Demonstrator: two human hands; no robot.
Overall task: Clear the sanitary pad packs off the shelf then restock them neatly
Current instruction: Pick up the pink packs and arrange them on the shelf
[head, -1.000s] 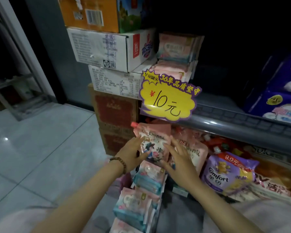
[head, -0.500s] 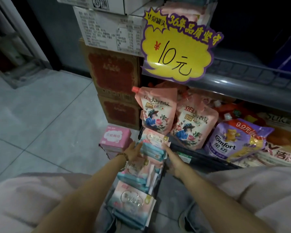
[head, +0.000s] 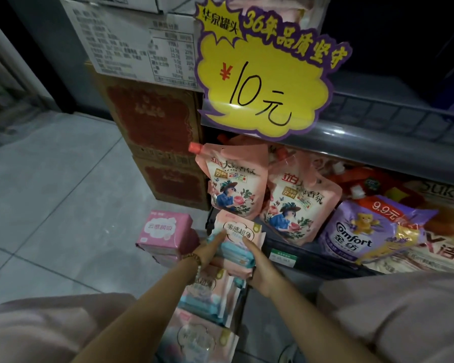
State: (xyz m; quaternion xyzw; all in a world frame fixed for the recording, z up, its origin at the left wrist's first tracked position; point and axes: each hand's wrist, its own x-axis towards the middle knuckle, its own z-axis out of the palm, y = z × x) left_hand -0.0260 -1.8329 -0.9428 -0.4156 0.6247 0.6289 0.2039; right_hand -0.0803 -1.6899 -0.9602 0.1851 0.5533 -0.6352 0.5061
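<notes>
A stack of pink-and-blue sanitary pad packs [head: 240, 233] stands on the floor by the shelf's left end. My left hand [head: 210, 250] holds its left side and my right hand [head: 258, 263] grips its right side, fingers curled over the top pack. More packs of the same kind [head: 210, 292] lie in a row toward me, the nearest one [head: 202, 339] between my arms. Pink pad packs [head: 165, 230] are stacked on the floor to the left. The upper shelf [head: 378, 138] shows a grey rim; its inside is dark.
Pink detergent pouches [head: 233, 184] and a purple Comfort pouch [head: 362, 231] fill the bottom shelf behind the stack. A yellow price sign [head: 268, 74] hangs from the upper shelf rim. Red cartons [head: 152, 119] with white boxes on top stand to the left. Grey tiled floor [head: 50, 205] lies left.
My hands dropped from the detergent pouch down to the floor stack and closed around its top packs. The view tilted down and moved closer.
</notes>
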